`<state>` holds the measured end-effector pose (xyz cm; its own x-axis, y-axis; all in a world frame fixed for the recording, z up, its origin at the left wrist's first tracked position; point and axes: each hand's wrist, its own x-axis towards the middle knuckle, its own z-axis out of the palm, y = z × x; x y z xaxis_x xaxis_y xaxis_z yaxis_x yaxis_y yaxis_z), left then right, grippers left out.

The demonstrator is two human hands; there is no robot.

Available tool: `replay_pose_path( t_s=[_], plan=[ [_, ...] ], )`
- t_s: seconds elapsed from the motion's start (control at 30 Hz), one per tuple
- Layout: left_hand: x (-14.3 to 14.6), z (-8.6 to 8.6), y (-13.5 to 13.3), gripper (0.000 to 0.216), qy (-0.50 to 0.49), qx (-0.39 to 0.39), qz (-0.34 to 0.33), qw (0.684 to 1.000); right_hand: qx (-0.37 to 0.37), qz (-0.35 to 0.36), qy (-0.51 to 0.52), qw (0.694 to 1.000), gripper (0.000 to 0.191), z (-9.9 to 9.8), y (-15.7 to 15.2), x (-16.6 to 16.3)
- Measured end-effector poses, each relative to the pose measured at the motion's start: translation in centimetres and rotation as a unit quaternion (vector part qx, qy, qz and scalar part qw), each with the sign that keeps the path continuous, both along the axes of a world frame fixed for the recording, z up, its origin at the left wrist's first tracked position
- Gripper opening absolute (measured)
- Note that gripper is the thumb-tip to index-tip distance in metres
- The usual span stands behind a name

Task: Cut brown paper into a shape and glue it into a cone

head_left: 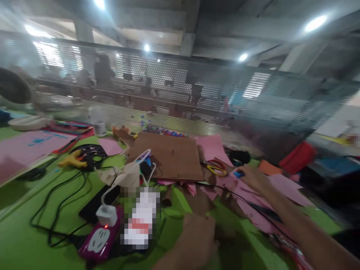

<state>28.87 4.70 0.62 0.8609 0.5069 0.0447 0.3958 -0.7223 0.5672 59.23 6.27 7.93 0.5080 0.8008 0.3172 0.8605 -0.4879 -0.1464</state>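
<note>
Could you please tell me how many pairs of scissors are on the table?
1: yellow-handled scissors on the pink paper beside the cardboard. Clutter may hide others.

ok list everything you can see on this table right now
flat brown cardboard sheet: one, brown, table centre
pink paper sheets: several, pink, centre and right
yellow-handled scissors: one, yellow and red, right of cardboard
yellow glue gun: one, yellow, left
white plastic cup: one, white, back left
magenta power strip: one, magenta, white plug in it, near front
black cables: several, black, front left
green table cover: one, green
small blue object: one, blue, at right fingertips
left hand: bottom centre, blurred
right hand: reaching right of scissors
</note>
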Motion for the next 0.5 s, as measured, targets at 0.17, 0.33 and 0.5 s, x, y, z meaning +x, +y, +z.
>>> replay_pose_path(
  t_s=[0.17, 0.33, 0.5],
  plan=[
    [-0.8, 0.6, 0.7, 0.028, 0.011, 0.005, 0.006, 1.000, 0.045, 0.033, 0.158, 0.986, 0.010, 0.5, -1.3, -0.9],
    [-1.5, 1.1, 1.1, 0.037, 0.000, -0.008, 0.008, 1.000, 0.109, 0.106, 0.357, 0.922, 0.035, 0.3, -3.4, -5.2],
    [-1.6, 2.5, 2.4, 0.050, -0.166, -0.075, 0.072, 0.981, 0.140, 0.162, 0.493, 0.843, 0.044, -0.7, -5.2, -10.6]
  ],
)
